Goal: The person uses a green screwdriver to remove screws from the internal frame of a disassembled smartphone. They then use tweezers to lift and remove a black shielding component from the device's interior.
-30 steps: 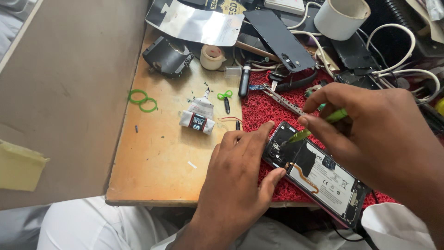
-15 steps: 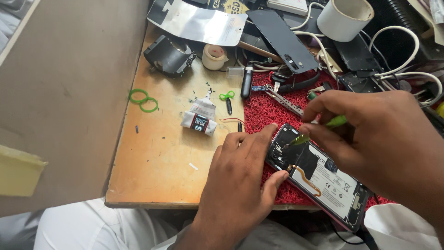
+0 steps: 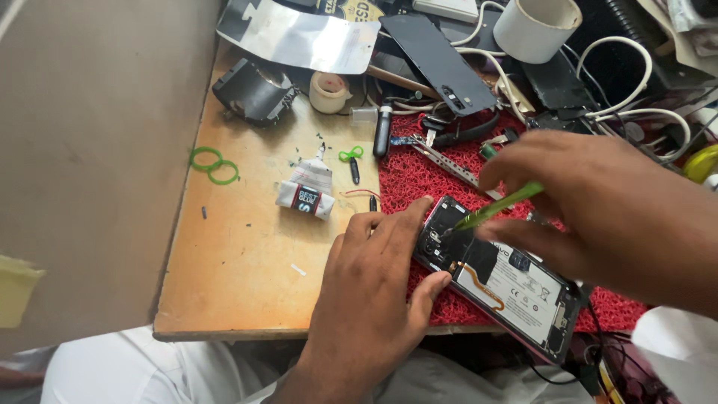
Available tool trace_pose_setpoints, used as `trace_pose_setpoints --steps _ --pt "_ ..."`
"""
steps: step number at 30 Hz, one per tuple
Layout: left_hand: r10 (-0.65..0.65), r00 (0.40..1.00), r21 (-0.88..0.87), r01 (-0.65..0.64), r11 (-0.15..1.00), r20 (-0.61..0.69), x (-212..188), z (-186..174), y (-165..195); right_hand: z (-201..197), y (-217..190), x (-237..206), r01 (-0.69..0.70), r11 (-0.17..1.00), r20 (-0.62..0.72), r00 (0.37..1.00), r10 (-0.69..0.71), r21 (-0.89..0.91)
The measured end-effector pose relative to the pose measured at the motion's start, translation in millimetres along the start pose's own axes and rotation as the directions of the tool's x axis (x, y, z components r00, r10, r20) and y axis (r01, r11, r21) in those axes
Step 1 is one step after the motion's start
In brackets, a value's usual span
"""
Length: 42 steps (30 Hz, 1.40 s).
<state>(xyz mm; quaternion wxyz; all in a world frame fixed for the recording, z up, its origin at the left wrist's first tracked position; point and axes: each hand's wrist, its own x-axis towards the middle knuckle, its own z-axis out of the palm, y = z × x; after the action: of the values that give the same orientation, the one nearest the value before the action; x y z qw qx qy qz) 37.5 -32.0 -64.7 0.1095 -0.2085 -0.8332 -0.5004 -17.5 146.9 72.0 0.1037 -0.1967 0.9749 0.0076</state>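
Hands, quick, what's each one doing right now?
Left hand: closed on nothing, fingers pressing the edge of the opened phone to steady it.
Right hand: closed, pinching a green tool with its tip on the phone's upper end.

A worn, light-brown wooden tabletop (image 3: 247, 254) fills the middle, its near edge chipped and scuffed. To the left lies a plain grey-brown floor (image 3: 90, 150), smooth and dull. Soft, even daylight falls across everything, with no hard shadows.
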Motion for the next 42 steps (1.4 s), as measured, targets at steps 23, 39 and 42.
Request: trace_pose_setpoints --steps 23,39,42 --pt "-0.002 1.000 -0.004 0.002 1.000 -0.003 -1 -1 -3 15 2 -11 0.093 0.984 -0.212 0.975 -0.060 0.149" --pt "0.041 0.998 -0.004 -0.041 0.999 -0.040 -4 6 -4 23 12 -17 0.077 0.972 -0.276 0.961 -0.013 0.222" --pt "0.033 0.999 -0.007 -0.033 0.999 -0.024 -4 6 -5 24 19 -24 -0.127 0.960 -0.199 0.963 0.179 0.251"
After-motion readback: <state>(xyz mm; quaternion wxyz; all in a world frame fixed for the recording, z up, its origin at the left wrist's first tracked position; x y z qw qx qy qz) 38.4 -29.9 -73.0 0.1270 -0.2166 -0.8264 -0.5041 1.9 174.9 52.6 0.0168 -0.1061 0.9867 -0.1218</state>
